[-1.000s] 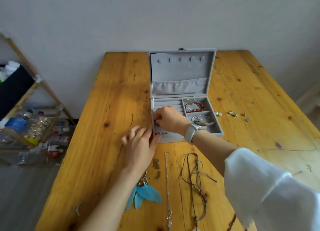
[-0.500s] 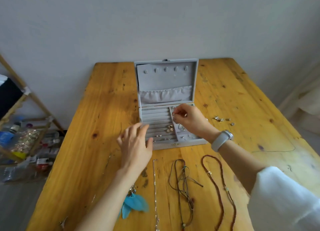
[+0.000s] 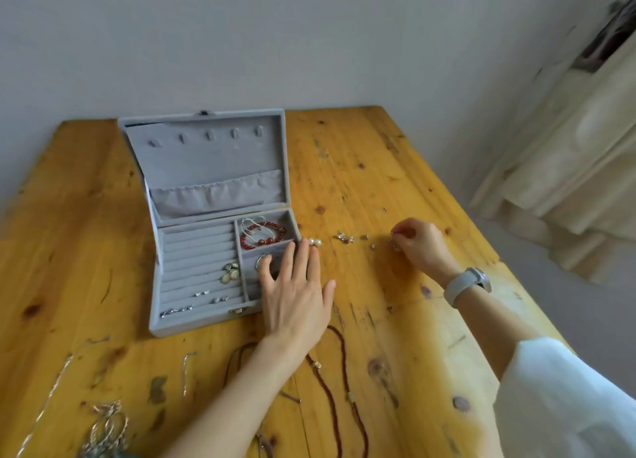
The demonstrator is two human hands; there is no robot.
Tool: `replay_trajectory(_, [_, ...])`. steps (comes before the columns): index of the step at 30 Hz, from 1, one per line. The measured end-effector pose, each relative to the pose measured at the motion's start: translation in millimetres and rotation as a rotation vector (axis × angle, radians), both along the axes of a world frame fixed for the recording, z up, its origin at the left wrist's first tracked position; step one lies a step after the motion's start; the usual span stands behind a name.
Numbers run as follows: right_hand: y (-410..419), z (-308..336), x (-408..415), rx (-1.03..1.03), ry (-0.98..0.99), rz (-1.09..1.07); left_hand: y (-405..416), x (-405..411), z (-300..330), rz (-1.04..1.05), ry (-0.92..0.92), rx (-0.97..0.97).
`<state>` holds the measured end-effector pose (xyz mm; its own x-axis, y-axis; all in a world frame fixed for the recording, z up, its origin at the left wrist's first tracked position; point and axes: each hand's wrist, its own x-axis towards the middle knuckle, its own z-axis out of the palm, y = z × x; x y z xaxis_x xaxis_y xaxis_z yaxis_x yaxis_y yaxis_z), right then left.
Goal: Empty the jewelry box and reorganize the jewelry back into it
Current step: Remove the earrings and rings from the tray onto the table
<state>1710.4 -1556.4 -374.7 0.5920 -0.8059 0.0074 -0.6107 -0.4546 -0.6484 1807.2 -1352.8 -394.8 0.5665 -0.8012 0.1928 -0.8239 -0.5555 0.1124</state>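
Note:
A grey velvet jewelry box (image 3: 192,323) stands open on the wooden table (image 3: 361,168). A red bead bracelet (image 3: 263,237) lies in its back right compartment; a green brooch (image 3: 230,271) and small silver earrings (image 3: 201,294) sit on the ring rolls. My left hand (image 3: 296,289) rests flat, fingers spread, on the box's right edge, near two pearl earrings (image 3: 315,242). My right hand (image 3: 418,242) pinches a small piece of jewelry among scattered small earrings (image 3: 346,238) on the table to the right of the box.
A red-brown bead necklace (image 3: 340,382) and a dark cord (image 3: 237,361) lie on the table in front of me. Silver chains and bangles (image 3: 106,426) sit at the lower left. The table's right edge drops to the floor beside a cream curtain (image 3: 568,141).
My right hand left the box and moved right to the small pieces on the table. My left hand shifted from the box's front left to its right edge. The view swung right.

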Motion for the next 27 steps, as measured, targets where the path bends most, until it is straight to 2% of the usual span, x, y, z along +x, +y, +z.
replay_trajectory(3, [-5,-7,7,-0.044,-0.001,-0.002,1,1,-10,-0.014,-0.078,-0.006])
replay_trajectory(12, [1,-10,4,-0.297,0.133,0.09,2,2,-5,-0.012,-0.054,-0.001])
replay_trajectory(16, [13,3,5,-0.405,0.196,0.1,14,4,4,-0.038,0.003,-0.138])
replay_trajectory(19, [38,15,18,-0.507,0.109,0.158,38,13,9,0.03,0.02,-0.286])
replay_trajectory(21, [65,20,35,-0.499,0.026,0.261,60,23,9,0.094,0.032,-0.324])
replay_trajectory(27, [152,20,98,-0.391,-0.168,0.629,126,67,3,0.289,0.04,-0.22])
